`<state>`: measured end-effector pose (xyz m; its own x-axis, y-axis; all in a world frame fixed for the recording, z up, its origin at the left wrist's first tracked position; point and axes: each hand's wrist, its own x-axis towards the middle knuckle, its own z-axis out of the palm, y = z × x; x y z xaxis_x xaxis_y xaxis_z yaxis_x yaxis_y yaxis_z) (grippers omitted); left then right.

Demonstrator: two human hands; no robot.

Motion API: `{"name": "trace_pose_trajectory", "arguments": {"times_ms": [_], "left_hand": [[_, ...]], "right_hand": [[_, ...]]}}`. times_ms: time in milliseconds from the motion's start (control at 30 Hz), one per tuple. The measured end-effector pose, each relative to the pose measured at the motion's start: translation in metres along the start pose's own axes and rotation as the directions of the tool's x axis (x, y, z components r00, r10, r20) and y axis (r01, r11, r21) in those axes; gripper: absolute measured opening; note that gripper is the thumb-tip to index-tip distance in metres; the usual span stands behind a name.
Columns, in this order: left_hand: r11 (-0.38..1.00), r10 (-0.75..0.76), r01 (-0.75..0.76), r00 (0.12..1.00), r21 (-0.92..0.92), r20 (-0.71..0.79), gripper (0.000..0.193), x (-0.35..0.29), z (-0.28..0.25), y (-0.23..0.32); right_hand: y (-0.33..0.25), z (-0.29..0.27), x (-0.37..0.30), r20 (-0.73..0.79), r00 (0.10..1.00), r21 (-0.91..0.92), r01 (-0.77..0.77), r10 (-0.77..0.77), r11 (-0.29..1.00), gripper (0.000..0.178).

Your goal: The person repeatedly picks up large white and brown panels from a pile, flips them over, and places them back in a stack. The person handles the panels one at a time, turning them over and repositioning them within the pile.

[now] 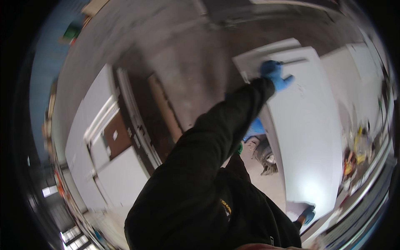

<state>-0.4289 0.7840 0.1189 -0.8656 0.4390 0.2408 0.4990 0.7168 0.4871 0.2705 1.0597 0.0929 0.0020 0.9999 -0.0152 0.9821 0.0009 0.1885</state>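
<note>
A long white panel [306,125] stretches along my right side, with a dark narrow slot near its far end. My left hand [277,76], in a blue glove, grips the panel's left edge by that slot, thumb spread over the white face. Close to me, my right hand [307,213], also gloved in blue, holds the panel's near end; part of its fingers is hard to make out. Behind the far end lies another pale panel [291,42], partly covered by the first. Motion blurs the picture somewhat.
A large white cabinet-like unit [89,137] with a brown section stands on the left, beside a dark frame and a brown strip [164,106]. A greyish bundle [266,156] lies on the floor below my left arm. Bottles and small items [361,146] cluster at the right.
</note>
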Motion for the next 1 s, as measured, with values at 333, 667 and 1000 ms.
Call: {"name": "trace_pose_trajectory", "arguments": {"times_ms": [333, 667, 1000], "left_hand": [[0.83, -0.513, 0.554, 0.807, 0.071, -0.292, 0.077, -0.264, -0.148, -0.273], [0.05, -0.899, 0.993, 0.09, 0.103, -0.429, 0.087, -0.571, -0.353, -0.581], [0.109, -0.899, 0.988, 0.052, -0.106, -0.436, 0.078, -0.658, -0.348, -0.588]], "right_hand": [[-0.178, -0.115, 0.032, -0.586, 0.628, 0.118, 0.692, -0.512, 0.712, 0.051], [-0.634, -0.1, -0.566, -0.169, -0.509, 0.154, 0.832, -0.844, -0.533, 0.043], [-0.747, -0.047, -1.165, -0.286, -0.955, 0.085, 0.054, -0.076, -0.995, 0.056]]}}
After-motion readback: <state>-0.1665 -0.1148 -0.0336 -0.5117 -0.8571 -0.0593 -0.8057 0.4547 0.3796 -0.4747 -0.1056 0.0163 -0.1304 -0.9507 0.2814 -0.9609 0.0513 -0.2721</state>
